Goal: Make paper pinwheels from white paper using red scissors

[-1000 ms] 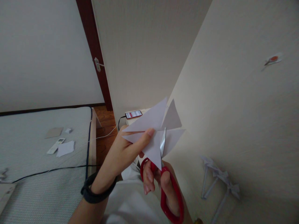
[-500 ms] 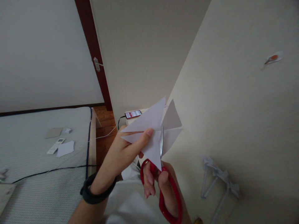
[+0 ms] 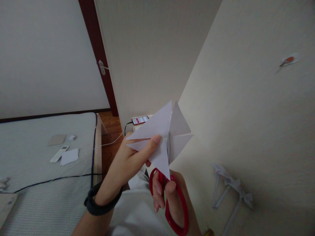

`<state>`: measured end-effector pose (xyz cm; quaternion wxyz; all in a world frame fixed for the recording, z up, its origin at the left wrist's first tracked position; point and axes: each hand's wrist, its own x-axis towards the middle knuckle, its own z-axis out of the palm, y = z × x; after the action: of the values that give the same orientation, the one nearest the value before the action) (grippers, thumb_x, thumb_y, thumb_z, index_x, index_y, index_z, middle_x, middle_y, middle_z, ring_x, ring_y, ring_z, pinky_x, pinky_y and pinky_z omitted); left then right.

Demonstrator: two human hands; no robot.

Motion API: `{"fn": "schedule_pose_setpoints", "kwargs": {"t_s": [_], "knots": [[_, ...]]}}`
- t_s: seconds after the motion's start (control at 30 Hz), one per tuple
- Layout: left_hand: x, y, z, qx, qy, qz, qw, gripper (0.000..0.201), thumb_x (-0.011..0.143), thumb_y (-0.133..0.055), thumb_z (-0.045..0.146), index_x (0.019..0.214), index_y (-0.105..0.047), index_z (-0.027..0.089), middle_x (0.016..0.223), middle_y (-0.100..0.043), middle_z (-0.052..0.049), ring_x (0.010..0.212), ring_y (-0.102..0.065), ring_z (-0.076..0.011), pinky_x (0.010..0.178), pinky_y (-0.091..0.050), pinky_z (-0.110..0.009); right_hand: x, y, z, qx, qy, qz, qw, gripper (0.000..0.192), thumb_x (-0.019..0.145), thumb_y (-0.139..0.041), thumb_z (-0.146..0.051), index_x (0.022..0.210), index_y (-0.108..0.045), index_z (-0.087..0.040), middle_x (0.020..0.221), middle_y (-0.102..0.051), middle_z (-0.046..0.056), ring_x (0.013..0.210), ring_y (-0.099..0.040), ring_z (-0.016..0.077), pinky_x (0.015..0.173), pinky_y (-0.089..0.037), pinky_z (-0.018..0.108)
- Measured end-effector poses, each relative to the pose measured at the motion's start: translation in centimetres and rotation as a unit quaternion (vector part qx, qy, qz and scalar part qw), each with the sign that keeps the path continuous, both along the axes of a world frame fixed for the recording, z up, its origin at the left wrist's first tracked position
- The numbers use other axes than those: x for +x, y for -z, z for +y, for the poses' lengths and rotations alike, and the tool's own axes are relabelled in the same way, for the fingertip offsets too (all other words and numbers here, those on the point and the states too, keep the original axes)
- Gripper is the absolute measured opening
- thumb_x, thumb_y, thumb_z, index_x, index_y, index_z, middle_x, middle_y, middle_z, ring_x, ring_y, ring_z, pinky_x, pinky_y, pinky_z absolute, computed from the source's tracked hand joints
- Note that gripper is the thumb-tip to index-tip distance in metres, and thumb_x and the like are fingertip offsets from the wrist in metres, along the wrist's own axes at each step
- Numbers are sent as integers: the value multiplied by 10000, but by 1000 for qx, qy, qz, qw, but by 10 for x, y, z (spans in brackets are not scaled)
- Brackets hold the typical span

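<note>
While the right hand (image 3: 172,200) grips the red scissors (image 3: 176,209) from below, their blades run upward into a slit in the white paper (image 3: 159,131). The left hand (image 3: 130,164), on the left side, pinches this paper between thumb and fingers, just above the right one. Farther away, a remote (image 3: 59,153) lies on the bed (image 3: 36,170) and a phone (image 3: 140,120) sits by the wall.
</note>
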<state>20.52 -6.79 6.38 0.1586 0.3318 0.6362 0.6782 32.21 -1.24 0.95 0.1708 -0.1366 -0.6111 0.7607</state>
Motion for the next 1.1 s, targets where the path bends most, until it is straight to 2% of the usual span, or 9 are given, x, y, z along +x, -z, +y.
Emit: {"fn": "schedule_pose_setpoints", "kwargs": {"t_s": [0.3,0.6,0.77,0.87,0.93,1.03,1.1], "knots": [[0,0,0,7,3,0,1000,258,816,-594,246,564,-595,197,440,-534,50,356,-497,-75,331,-407,-127,-2,-2,-1,-7,8,4,1000,665,671,-472,-865,590,-414,-208,394,-334,-80,322,-319,52,339,-321,185],[-2,0,1,5,2,4,1000,245,810,-599,260,573,-609,198,445,-556,48,366,-517,-96,350,-432,-162,-4,2,0,-3,1,4,1000,657,685,-464,-859,591,-418,-211,408,-347,-67,339,-330,66,349,-301,198],[-4,5,1,29,-60,5,998,230,806,-635,299,603,-642,191,504,-584,43,398,-516,-96,362,-429,-172,-1,-1,1,50,-7,-15,999,681,686,-457,-861,550,-450,-194,426,-387,-42,372,-368,74,381,-290,208],[-6,11,2,70,-107,-13,992,321,818,-646,349,546,-603,184,460,-530,50,391,-484,-87,357,-402,-167,5,1,10,45,-64,-54,996,696,618,-496,-884,589,-483,-188,452,-417,-46,373,-366,66,379,-298,202],[-8,15,2,104,-133,-37,985,295,804,-669,364,574,-621,185,476,-549,54,397,-491,-82,370,-412,-159,9,8,20,37,-96,-71,992,673,620,-540,-857,616,-505,-184,461,-439,-49,368,-356,58,372,-280,195],[-10,17,2,134,-147,-94,976,151,751,-730,356,785,-716,209,695,-700,39,553,-626,-98,486,-505,-147,16,21,41,43,-32,-40,998,588,770,-508,-749,609,-506,-183,443,-442,-46,367,-381,68,379,-297,196],[-11,16,1,122,-119,-129,977,194,728,-753,347,875,-734,222,831,-746,25,673,-682,-125,559,-543,-159,20,28,55,42,32,5,999,557,857,-455,-673,610,-522,-178,448,-461,-30,393,-423,85,396,-313,204]]}}
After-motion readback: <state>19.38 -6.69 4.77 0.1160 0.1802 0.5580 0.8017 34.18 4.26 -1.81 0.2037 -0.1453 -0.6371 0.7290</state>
